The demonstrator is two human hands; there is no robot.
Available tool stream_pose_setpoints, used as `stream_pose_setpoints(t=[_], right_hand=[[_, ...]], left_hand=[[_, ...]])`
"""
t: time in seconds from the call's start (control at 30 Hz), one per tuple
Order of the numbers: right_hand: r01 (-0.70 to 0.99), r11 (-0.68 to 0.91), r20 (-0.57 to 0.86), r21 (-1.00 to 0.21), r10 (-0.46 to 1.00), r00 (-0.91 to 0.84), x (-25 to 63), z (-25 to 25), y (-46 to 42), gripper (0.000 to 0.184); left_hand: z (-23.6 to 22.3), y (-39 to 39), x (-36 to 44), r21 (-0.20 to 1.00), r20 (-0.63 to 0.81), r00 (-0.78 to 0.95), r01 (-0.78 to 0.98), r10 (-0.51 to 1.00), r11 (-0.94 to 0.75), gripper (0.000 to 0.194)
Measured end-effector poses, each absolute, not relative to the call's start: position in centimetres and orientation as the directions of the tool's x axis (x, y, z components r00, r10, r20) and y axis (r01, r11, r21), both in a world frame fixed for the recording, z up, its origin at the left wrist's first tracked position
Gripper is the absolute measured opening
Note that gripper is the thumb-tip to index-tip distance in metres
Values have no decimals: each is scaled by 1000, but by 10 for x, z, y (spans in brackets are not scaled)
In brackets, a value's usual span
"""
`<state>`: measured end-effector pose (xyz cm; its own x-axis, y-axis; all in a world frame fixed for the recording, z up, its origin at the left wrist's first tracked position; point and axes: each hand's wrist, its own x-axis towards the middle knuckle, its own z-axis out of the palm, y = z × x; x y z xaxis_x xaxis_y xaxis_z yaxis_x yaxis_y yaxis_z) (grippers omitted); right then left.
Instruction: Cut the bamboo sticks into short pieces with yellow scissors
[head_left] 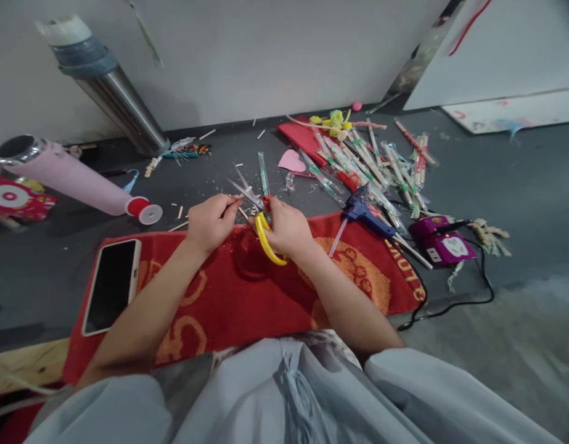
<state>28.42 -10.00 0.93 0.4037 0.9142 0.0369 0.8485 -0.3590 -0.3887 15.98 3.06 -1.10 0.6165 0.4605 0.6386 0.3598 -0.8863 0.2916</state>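
My right hand (288, 231) is closed around yellow-handled scissors (268, 243), whose metal blades stand apart and point to the upper left. A small orange-red piece (266, 201) shows at its thumb. To the left, my left hand (213, 222) is closed in a pinch, its fingertips close to the blades. A thin pale stick (243, 213) shows between the hands; which hand holds it is hard to make out. Both hands are over the far edge of a red towel (247, 296). Beyond them lie a wrapped stick (263, 174) and scattered pale bits.
At right are a pile of wrapped sticks (358, 157), a blue glue gun (365, 213) and a purple power socket block (441, 239) with a black cord. A phone (112, 287), pink tumbler (76, 176) and steel thermos (120, 92) are at left. A wall closes off the back.
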Motion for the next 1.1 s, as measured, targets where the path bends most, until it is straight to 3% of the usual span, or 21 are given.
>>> stream_pose_setpoints(t=[0.17,0.43,0.63,1.1], right_hand=[[844,-368,23,-390,913,408,284,10,-100,53],[871,-280,148,-403,920,364,287,-1,-100,67],[887,-268,167,-375,922,349,287,1,-102,74],[874,-263,92,-408,941,326,288,5,-104,67]], left_hand=[[-9,32,159,312,613,635,353,471,-882,19],[-13,34,160,306,679,602,288,420,-907,21],[-6,30,160,372,609,650,271,454,-888,26],[-9,30,156,152,598,700,380,391,-913,35]])
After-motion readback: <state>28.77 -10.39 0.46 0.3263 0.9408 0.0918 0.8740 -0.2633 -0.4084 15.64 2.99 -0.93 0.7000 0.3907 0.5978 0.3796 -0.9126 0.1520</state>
